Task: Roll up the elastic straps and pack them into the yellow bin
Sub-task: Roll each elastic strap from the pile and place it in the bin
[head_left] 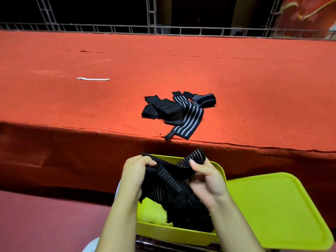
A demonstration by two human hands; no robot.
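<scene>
1. The yellow bin (181, 231) sat low in front of the person, just below the edge of the red table (72, 99).
2. Right above the bin, the left hand (133, 176) and the right hand (206, 179) both held one black strap with thin grey stripes (169, 176). The fingers of each hand were curled tight around it.
3. The strap looked bunched and twisted, not yet a neat roll. One end stuck up by the right hand.
4. More black straps (189, 211) lay inside the bin, some already rolled, I think.
5. A pile of loose straps (174, 110) waited on the table, past the bin's far side. One end hung at the table edge.
6. The yellow lid (276, 211) lay just beside the bin, on its right.
7. A small white strip (92, 79) lay far off on the table, up and to the left of the bin.
8. To do this step well, I think the person should first pull the strap flat, then roll it snug from one end, keeping the edges lined up.
9. It should be held closed until it sits among the others in the bin, or it may spring open.
</scene>
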